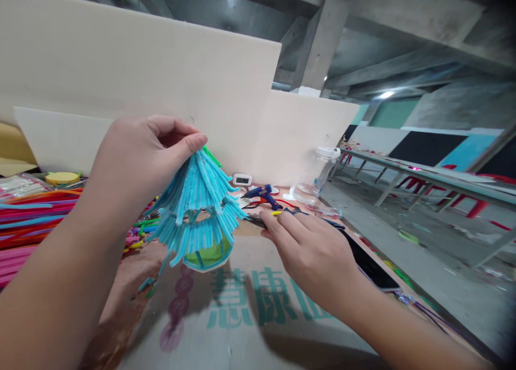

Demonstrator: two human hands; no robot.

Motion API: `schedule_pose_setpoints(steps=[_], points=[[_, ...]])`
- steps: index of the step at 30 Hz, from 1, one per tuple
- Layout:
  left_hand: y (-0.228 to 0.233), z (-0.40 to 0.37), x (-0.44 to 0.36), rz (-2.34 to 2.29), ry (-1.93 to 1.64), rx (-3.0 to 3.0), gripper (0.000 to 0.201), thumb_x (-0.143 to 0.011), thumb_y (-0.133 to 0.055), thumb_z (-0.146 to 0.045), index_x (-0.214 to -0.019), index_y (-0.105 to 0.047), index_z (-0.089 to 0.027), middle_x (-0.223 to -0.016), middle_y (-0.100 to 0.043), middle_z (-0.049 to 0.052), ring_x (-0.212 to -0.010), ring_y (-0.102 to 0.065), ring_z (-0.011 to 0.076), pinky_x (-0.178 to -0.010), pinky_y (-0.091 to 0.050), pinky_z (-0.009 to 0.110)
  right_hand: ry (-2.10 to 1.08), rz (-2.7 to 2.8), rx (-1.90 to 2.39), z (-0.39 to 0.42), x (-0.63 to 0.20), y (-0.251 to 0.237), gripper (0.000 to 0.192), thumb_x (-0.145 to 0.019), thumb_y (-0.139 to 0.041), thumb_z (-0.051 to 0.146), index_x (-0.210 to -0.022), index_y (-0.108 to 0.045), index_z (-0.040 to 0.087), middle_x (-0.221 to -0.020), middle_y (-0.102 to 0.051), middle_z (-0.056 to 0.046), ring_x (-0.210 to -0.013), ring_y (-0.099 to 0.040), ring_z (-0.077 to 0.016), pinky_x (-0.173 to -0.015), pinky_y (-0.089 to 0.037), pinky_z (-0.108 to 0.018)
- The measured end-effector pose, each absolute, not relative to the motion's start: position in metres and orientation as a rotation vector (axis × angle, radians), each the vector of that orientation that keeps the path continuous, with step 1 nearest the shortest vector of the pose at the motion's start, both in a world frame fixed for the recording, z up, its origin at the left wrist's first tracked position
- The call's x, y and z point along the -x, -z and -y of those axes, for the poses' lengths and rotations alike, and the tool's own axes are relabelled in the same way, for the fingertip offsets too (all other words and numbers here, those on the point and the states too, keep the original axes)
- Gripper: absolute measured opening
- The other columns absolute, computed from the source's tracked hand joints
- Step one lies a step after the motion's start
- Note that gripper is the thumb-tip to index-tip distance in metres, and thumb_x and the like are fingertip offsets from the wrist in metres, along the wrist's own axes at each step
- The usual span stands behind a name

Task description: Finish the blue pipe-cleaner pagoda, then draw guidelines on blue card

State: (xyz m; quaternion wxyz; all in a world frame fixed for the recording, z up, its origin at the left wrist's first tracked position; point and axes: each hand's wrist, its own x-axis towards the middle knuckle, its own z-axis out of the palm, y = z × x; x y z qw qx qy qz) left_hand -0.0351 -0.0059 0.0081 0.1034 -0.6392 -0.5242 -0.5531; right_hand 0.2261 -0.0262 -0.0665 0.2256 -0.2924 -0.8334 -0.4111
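My left hand [161, 144] pinches the top of a blue pipe-cleaner model [201, 198], holding it up in the air. The model has two tiers of slanting blue strips, a bit of green at its tip and a yellow-green base with blue ribs. To its right, my right hand [308, 251] is closed around pliers [255, 220] with dark blue and yellow handles. Their dark jaws point left, close to the lower tier's edge; whether they touch it I cannot tell. My palm hides most of the handles.
Behind stand a blue glue gun [263, 193], a small digital timer [242, 179] and a clear jar [314, 176]. Bundled coloured pipe cleaners [32, 225] lie left. A phone [373, 265] lies beyond my right wrist. Printed cardboard [201, 327] covers the front; pale boards [141, 74] rise behind.
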Motion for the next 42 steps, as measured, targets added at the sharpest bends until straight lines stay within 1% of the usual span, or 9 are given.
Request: schedule_pose_setpoints(steps=[11, 16, 19, 24, 28, 30, 35, 38, 42], points=[[-0.0077, 0.0062, 0.0347, 1.549, 1.622, 1.88, 0.024, -0.084, -0.067, -0.043, -0.092, -0.079, -0.023, -0.067, -0.07, -0.006, -0.059, -0.057, 0.0109, -0.053, -0.033, 0.022, 1.139, 2.274, 0.776, 0.0274, -0.2251, 0.0664, 0.027, -0.101, -0.053, 0.022, -0.12, -0.066, 0.008, -0.085, -0.067, -0.006, -0.078, -0.054, -0.0203, -0.07, -0.035, -0.035], [-0.0076, 0.0062, 0.0362, 1.553, 1.612, 1.874, 0.026, -0.083, -0.066, -0.044, -0.092, -0.08, -0.023, -0.065, -0.068, -0.006, -0.059, -0.056, 0.0112, -0.054, -0.033, 0.022, 1.136, 2.279, 0.811, 0.0269, -0.2269, 0.0659, 0.026, -0.098, -0.056, 0.02, -0.121, -0.066, 0.011, -0.089, -0.068, -0.006, -0.08, -0.054, -0.0201, -0.071, -0.038, -0.034], [-0.0075, 0.008, 0.0353, 1.573, 1.597, 1.879, 0.029, -0.083, -0.065, -0.046, -0.093, -0.079, -0.023, -0.065, -0.067, -0.005, -0.058, -0.055, 0.0109, -0.053, -0.033, 0.021, 1.157, 2.282, 0.826, 0.0268, -0.2273, 0.0664, 0.026, -0.098, -0.057, 0.021, -0.12, -0.066, 0.011, -0.088, -0.067, -0.006, -0.08, -0.054, -0.0199, -0.071, -0.038, -0.034], [-0.0072, 0.0089, 0.0345, 1.617, 1.591, 1.869, 0.032, -0.083, -0.065, -0.048, -0.094, -0.079, -0.022, -0.065, -0.066, -0.005, -0.057, -0.055, 0.0105, -0.059, -0.04, 0.022, 1.168, 2.268, 0.804, 0.0267, -0.2258, 0.0665, 0.026, -0.1, -0.055, 0.025, -0.119, -0.067, 0.011, -0.085, -0.067, -0.005, -0.08, -0.055, -0.0193, -0.07, -0.038, -0.035], [-0.0059, 0.0058, 0.0368, 1.636, 1.515, 1.812, 0.045, -0.081, -0.061, -0.06, -0.094, -0.079, -0.021, -0.058, -0.061, -0.007, -0.056, -0.058, 0.0099, -0.069, -0.049, 0.026, 1.178, 2.273, 0.808, 0.0262, -0.2248, 0.0666, 0.027, -0.1, -0.055, 0.025, -0.12, -0.067, 0.011, -0.084, -0.068, -0.005, -0.079, -0.055, -0.0199, -0.069, -0.037, -0.035], [-0.005, 0.0044, 0.0382, 1.629, 1.481, 1.801, 0.05, -0.081, -0.059, -0.063, -0.097, -0.078, -0.021, -0.059, -0.06, -0.008, -0.058, -0.061, 0.01, -0.075, -0.051, 0.03, 1.185, 2.274, 0.805, 0.0259, -0.225, 0.0672, 0.026, -0.1, -0.055, 0.024, -0.119, -0.068, 0.01, -0.084, -0.068, -0.004, -0.078, -0.055, -0.0202, -0.069, -0.038, -0.036], [-0.0045, 0.0034, 0.0401, 1.602, 1.496, 1.846, 0.044, -0.081, -0.062, -0.059, -0.099, -0.078, -0.021, -0.063, -0.061, -0.008, -0.065, -0.065, 0.0129, -0.078, -0.053, 0.036, 1.178, 2.273, 0.799, 0.026, -0.2261, 0.0685, 0.027, -0.099, -0.057, 0.024, -0.119, -0.067, 0.01, -0.087, -0.069, -0.005, -0.08, -0.055, -0.0206, -0.069, -0.038, -0.036], [-0.0057, 0.0034, 0.0404, 1.613, 1.452, 1.844, 0.049, -0.082, -0.058, -0.062, -0.1, -0.077, -0.02, -0.063, -0.06, -0.009, -0.067, -0.066, 0.0136, -0.079, -0.053, 0.041, 1.175, 2.27, 0.798, 0.0264, -0.226, 0.0678, 0.026, -0.098, -0.057, 0.023, -0.118, -0.068, 0.01, -0.085, -0.068, -0.004, -0.078, -0.055, -0.0199, -0.069, -0.038, -0.035], [-0.0065, 0.0029, 0.0403, 1.639, 1.439, 1.839, 0.054, -0.079, -0.057, -0.066, -0.1, -0.077, -0.02, -0.064, -0.061, -0.009, -0.066, -0.066, 0.0128, -0.081, -0.053, 0.04, 1.179, 2.268, 0.796, 0.026, -0.2246, 0.0671, 0.026, -0.099, -0.056, 0.024, -0.119, -0.067, 0.01, -0.083, -0.067, -0.005, -0.079, -0.055, -0.0196, -0.069, -0.037, -0.035]])
